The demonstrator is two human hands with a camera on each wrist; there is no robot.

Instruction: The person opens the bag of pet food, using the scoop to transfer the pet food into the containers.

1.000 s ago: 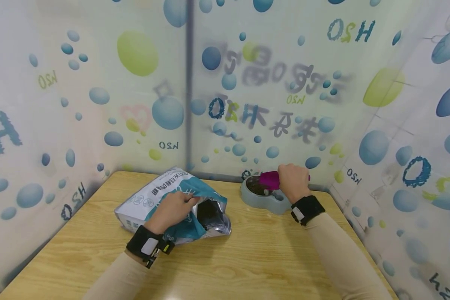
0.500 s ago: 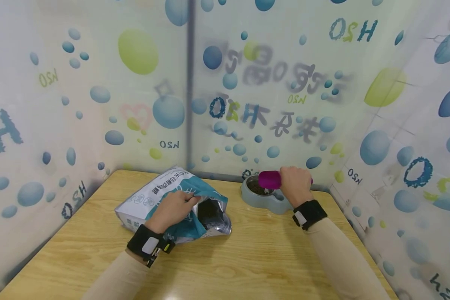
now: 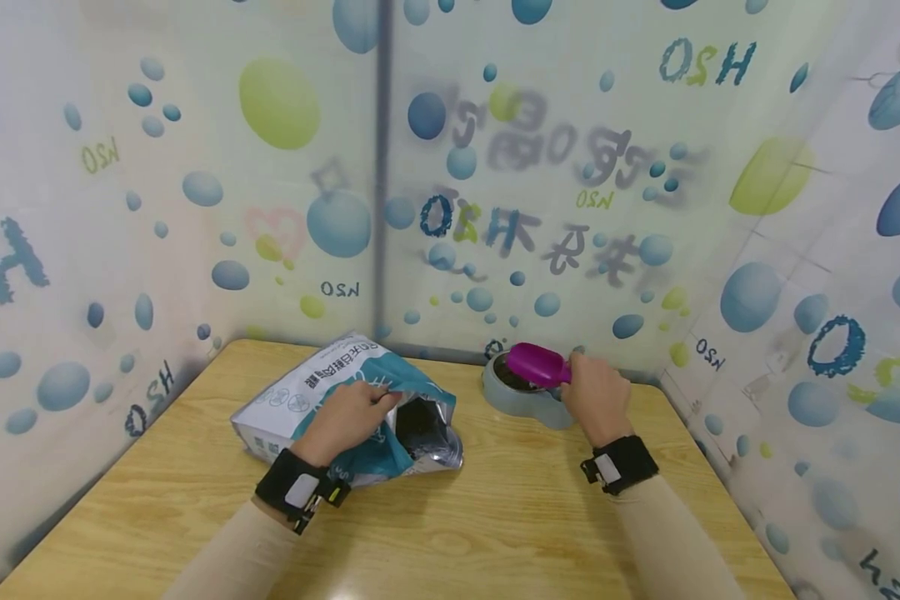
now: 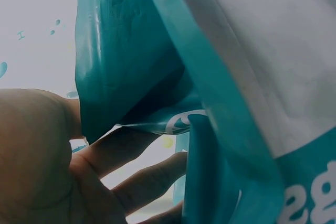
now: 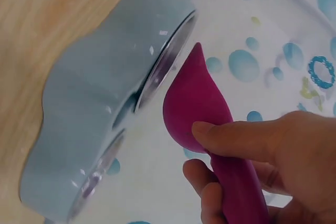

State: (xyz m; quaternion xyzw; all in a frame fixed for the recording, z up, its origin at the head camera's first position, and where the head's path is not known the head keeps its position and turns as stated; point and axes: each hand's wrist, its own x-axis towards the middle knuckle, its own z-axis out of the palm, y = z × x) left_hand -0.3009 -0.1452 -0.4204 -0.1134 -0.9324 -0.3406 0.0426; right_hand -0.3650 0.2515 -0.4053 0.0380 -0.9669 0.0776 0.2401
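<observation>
My left hand (image 3: 348, 421) pinches the upper edge of the open mouth of a teal-and-white food bag (image 3: 296, 400), which lies on its side. Dark food (image 3: 417, 417) shows inside the silver-lined mouth. In the left wrist view, the teal film (image 4: 126, 35) passes between thumb and fingers. My right hand (image 3: 600, 396) grips the handle of a magenta scoop (image 3: 537, 365), its thumb at the base of the scoop's head. The scoop's head is over the left well of a light blue double pet bowl (image 3: 521, 402), which holds dark food. The right well is mostly hidden by the hand.
Bag and bowl stand on a wooden table (image 3: 465, 533). A patterned curtain wall (image 3: 450, 275) runs close behind the bowl, and more of it closes off both sides. A band with a small camera sits on each wrist.
My right hand has shifted slightly right and back toward me, turning the scoop so that its head now points up and left over the bowl. The left hand and bag stay in place.
</observation>
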